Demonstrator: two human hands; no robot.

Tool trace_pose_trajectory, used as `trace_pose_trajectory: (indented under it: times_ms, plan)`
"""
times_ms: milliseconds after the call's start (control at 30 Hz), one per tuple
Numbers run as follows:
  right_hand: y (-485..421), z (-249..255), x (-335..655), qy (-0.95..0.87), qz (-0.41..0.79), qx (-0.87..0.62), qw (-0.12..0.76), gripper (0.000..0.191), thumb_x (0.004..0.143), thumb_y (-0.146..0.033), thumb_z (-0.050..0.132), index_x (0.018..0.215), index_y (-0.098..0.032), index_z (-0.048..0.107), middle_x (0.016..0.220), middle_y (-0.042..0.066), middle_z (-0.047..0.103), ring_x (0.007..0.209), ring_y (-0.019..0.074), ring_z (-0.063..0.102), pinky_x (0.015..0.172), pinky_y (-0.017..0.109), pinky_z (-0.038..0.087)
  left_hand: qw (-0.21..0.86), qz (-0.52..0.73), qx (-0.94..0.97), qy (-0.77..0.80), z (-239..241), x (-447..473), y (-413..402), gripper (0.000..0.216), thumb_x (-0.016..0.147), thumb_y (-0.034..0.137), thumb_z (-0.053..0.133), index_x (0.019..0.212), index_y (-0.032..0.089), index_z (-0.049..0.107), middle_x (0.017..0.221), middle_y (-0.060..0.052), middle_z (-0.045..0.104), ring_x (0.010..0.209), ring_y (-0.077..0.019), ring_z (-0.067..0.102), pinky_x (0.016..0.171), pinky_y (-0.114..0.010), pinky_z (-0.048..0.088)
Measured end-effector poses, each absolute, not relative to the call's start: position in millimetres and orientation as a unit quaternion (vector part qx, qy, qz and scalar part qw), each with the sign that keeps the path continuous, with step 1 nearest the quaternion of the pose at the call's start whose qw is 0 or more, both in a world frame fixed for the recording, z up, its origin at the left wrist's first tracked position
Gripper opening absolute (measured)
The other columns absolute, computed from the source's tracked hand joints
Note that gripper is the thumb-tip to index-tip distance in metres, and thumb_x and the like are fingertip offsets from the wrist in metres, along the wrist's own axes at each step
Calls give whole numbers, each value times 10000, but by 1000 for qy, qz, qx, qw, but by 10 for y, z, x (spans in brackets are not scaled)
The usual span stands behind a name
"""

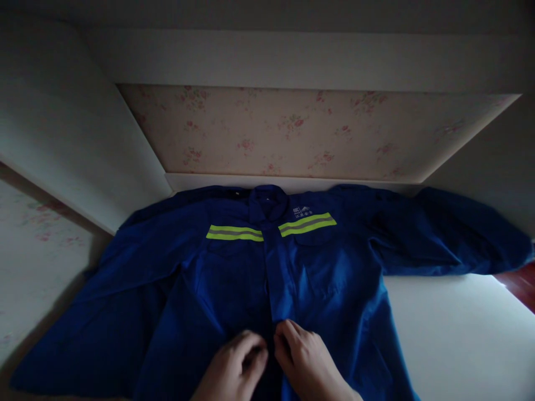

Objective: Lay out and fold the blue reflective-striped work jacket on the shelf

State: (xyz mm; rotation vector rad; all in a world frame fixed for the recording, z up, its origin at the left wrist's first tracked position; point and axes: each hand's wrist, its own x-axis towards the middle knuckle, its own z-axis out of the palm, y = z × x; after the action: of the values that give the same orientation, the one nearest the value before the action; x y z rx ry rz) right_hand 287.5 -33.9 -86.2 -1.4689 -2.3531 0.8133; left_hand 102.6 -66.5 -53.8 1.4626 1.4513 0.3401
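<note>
Workwear fills the middle of the frame: a blue jacket (234,278) lies front up on a white bench (451,328), collar toward the top of the frame, sleeves spread out to the left and right edges. Two yellow-green reflective strips with a grey centre band (307,224) cross the chest, one on each side of the button placket. Just above the strip to the right of the placket sits a small white logo with a line of characters under it (302,211) — too small and dim to read.

At the lower centre, the left hand (234,367) and right hand (303,359) meet at the placket. Each grip is closed, fingers curled and pinching the jacket's front edges, knuckles nearly touching.

Behind the bench, a recessed wall carries pale wallpaper with pink flowers (292,133) — white panels frame it above and on both sides. The room is dim. A sliver of reddish floor (522,284) shows at the right edge.
</note>
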Motion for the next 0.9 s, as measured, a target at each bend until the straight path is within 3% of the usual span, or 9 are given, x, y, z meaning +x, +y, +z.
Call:
trace_pose_trajectory:
  times_ms: [167, 267, 400, 600, 800, 900]
  plan:
    - [-355, -846, 2860, -810, 260, -505, 146, 149, 914, -152, 407, 849, -205, 529, 772, -5, 641, 608, 138, 631, 543, 258, 334, 536, 295, 480, 629, -601, 1070, -101, 572, 922, 495, 437, 1358, 127, 467, 1357, -141, 585, 1249, -202, 551, 1058, -310, 423]
    - [-362, -881, 2841, -821, 238, -495, 157, 141, 904, -143, 422, 837, -206, 528, 760, -13, 634, 592, 129, 628, 531, 260, 322, 534, 295, 496, 618, -675, 1167, 102, 559, 890, 529, 490, 1266, 118, 545, 1280, -141, 639, 1186, -219, 593, 1026, -314, 434]
    - [-360, -990, 2788, -844, 180, -481, 153, 125, 881, -123, 449, 831, -209, 526, 728, -23, 628, 542, 127, 623, 490, 284, 277, 504, 298, 538, 607, -745, 1205, 221, 410, 890, 505, 488, 1088, 173, 624, 1046, -80, 723, 944, -200, 671, 839, -276, 485]
    - [-346, -1090, 2752, -858, 137, -478, 127, 116, 859, -119, 486, 813, -218, 523, 705, -31, 627, 497, 142, 619, 447, 316, 222, 463, 295, 556, 624, -887, 1217, 242, 289, 899, 423, 454, 809, 190, 600, 714, -14, 639, 638, -149, 576, 604, -249, 408]
    - [-367, -1218, 2723, -857, 120, -477, 150, 137, 913, -154, 474, 816, -235, 526, 724, -32, 626, 512, 137, 599, 464, 309, 201, 455, 299, 541, 641, -1132, 1317, 255, 266, 907, 409, 414, 845, 196, 560, 663, -7, 602, 559, -144, 557, 561, -254, 417]
    - [-387, -1279, 2699, -851, 103, -469, 212, 165, 942, -173, 431, 809, -229, 511, 697, -30, 603, 515, 122, 563, 498, 293, 222, 464, 308, 542, 629, -1072, 1217, 212, 266, 879, 427, 472, 953, 195, 577, 818, -41, 675, 620, -149, 628, 601, -256, 479]
